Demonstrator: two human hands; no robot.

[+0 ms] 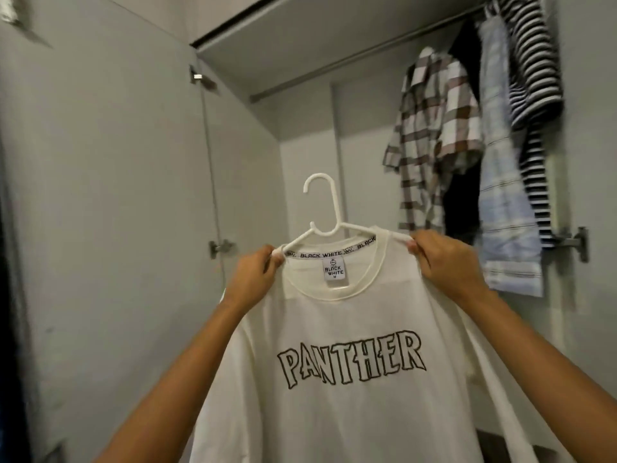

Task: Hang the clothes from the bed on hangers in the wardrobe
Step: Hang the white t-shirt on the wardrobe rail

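Wardrobe door (100,168), grey, stands open at the far left, with a metal hinge (220,247) on its inner edge. My left hand (257,279) comes next, arm raised, fingers curled tight and pinching the left end of the hanger together with the shirt's shoulder seam. One white plastic hanger (336,206) sits between my hands, its hook upright and free in the air in front of the wardrobe's back wall, well below the rail and not touching it. One cream T-shirt (334,422) is threaded on that hanger and hangs down in front of me, held up at chest height inside the open wardrobe front. The word PANTHER runs in black outline across its chest, and a neck label (334,269) reads BLACK WHITE. My right hand (445,259) is also raised, fingers curled and pinching the right end of the hanger with the shirt's other shoulder. The rail (334,65) runs across the top of the wardrobe, rising to the right. Four garments hang on it, crowded toward the right end: a brown and white plaid shirt (430,138), a dark garment (462,198) just behind it, a light blue checked shirt (504,202), and a black and white striped top (534,71) against the right wall. A second hinge (574,242) sits at the far right.
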